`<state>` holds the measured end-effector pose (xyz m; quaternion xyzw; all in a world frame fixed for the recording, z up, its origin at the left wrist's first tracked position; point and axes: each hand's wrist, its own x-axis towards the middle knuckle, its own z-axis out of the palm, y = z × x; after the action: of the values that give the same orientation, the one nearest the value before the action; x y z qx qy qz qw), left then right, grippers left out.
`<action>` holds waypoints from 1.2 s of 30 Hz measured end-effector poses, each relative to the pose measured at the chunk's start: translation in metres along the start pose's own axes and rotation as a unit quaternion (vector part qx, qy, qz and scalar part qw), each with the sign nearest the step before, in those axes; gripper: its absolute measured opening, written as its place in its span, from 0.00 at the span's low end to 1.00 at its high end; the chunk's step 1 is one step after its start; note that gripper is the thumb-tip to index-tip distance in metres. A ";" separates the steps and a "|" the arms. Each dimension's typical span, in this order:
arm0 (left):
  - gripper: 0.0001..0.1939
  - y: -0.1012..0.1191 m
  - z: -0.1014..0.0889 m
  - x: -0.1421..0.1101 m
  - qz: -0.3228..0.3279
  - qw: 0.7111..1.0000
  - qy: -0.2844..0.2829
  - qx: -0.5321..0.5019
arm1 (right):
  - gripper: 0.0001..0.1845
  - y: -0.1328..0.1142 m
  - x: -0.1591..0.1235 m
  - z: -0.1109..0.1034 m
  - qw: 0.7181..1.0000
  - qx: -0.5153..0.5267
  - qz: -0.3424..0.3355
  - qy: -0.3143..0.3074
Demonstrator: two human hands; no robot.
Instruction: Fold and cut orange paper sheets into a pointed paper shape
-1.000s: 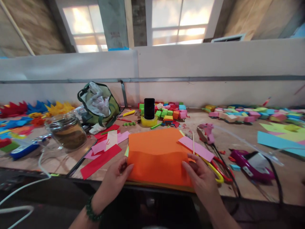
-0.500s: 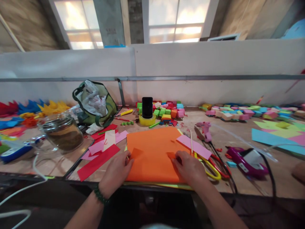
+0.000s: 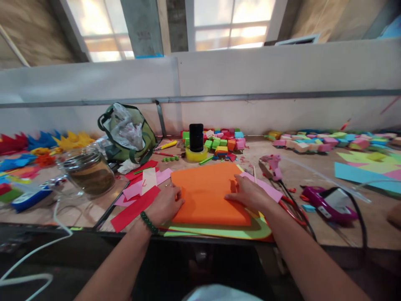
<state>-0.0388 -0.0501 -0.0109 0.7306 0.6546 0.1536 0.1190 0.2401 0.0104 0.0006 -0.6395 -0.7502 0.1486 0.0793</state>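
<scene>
A stack of orange paper (image 3: 205, 188) lies in front of me, its near edge rounded as if bent over. Yellow-green sheets (image 3: 216, 230) show beneath it at the table's front. My left hand (image 3: 167, 203) is closed at the left side of the orange paper, thumb on top. On the right part of the same paper, my right hand (image 3: 247, 193) has thumb and fingers closed on it; its fingertips are partly hidden. Pink paper strips (image 3: 266, 189) lie beneath and beyond the right hand. Red paper (image 3: 136, 209) lies beside the left hand.
Scissors with red handles (image 3: 293, 213), a pink glue gun (image 3: 274, 166) and a purple device (image 3: 328, 207) lie right. A phone (image 3: 196, 137) stands in yellow tape (image 3: 196, 155). A glass jar (image 3: 90, 173) and a bag (image 3: 145, 138) stand left. Paper blocks (image 3: 332, 142) line the back.
Both hands have moved away from me across the orange paper. Its near edge has drawn back, uncovering more of the yellow-green sheets. The right forearm now covers the yellow scissor handle.
</scene>
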 end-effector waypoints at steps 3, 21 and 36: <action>0.05 -0.003 0.005 -0.002 0.003 1.000 0.014 -0.011 | 0.39 0.007 0.010 0.006 0.999 0.034 0.026 0.010; 0.37 -0.011 0.010 -0.010 -0.061 0.929 0.118 -0.344 | 0.21 0.004 -0.011 -0.014 0.907 0.413 -0.074 -0.045; 0.23 0.024 -0.014 -0.040 -0.143 0.715 0.015 -0.684 | 0.16 -0.015 -0.044 -0.010 0.793 0.603 -0.081 0.028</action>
<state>-0.0258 -0.0931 0.0085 0.3448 0.4695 0.5512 0.5974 0.2363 -0.0335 0.0183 -0.4026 -0.5554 0.5457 0.4813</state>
